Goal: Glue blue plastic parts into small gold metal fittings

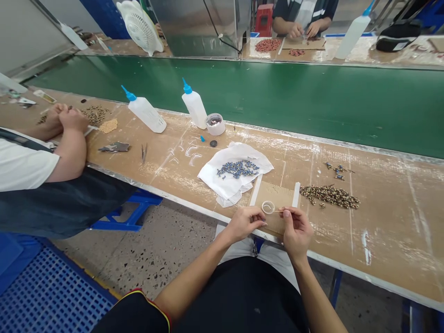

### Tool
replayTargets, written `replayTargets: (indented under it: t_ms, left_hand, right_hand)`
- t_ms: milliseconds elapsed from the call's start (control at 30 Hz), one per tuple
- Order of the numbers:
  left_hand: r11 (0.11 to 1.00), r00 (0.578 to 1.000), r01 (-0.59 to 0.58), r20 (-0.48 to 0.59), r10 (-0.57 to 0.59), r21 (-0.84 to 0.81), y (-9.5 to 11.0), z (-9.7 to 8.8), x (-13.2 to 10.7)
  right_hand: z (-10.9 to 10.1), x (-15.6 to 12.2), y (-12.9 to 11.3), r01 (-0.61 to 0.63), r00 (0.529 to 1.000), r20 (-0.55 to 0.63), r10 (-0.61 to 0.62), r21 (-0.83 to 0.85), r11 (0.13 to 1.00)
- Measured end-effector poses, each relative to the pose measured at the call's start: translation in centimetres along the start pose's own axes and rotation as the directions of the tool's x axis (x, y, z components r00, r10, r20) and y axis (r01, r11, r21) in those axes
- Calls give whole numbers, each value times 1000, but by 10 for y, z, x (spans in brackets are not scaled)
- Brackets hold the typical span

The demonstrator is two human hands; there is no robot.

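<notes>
In the head view, my right hand (297, 233) pinches a thin wooden stick (278, 211), whose tip reaches the small clear cup (264, 211). The cup sits on a cardboard piece (277, 193) with white tape along its sides. Just left of the cup, my left hand (244, 223) is closed in a pinch over the table's front edge; what its fingertips hold is too small to name. Beyond it, small blue-tipped pieces (237, 169) lie on a crumpled white sheet (213, 178). A pile of small bronze-coloured pieces (329, 196) is right of the cardboard.
Two white bottles with blue nozzles (147, 114) and a tape roll (215, 125) stand at the back. Tweezers (144, 152) lie farther left. A green conveyor belt (277, 92) runs behind the table (388, 208). Co-workers' hands (71, 118) are busy at left and across the belt.
</notes>
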State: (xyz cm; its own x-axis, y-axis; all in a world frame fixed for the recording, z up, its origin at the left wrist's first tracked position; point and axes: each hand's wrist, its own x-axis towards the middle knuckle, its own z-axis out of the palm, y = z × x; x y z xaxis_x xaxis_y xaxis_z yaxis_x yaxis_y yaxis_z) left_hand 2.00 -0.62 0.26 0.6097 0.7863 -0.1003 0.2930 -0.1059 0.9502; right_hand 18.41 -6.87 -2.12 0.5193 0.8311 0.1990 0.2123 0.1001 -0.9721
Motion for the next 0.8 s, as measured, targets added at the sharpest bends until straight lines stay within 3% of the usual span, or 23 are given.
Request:
replayTargets:
  t_ms: [100, 267, 400, 500, 633, 700, 800]
  left_hand:
    - [1000, 1000, 6, -2, -6, -11, 0, -1, 1]
    - [1000, 1000, 24, -16, -24, -8, 0, -4, 1]
    - [999, 999, 34, -14, -34, -15, -2, -6, 1]
    - [999, 999, 40, -12, -41, -30, -4, -7, 2]
    - [997, 998, 56, -7, -56, -51, -7, -9, 2]
    - [996, 998, 64, -4, -64, -63, -6, -9, 2]
    - [994, 997, 74, -6, -75, -82, -4, -9, 1]
  right_hand:
    - [5, 9, -1, 44, 999, -1, -44, -31, 999]
    - [14, 14, -7, 119, 989, 108, -105, -135, 984]
    - [7, 16, -8, 143, 983, 145, -113, -219, 965]
    - [-23, 26, -2, 121, 993, 49, -111, -331, 936]
    - [-82, 47, 12, 47, 988, -101, -116, -524, 851]
    - [-104, 57, 20, 65, 991, -59, -123, -586, 808]
    - [-118, 71, 29, 174, 985, 116, -130, -623, 763]
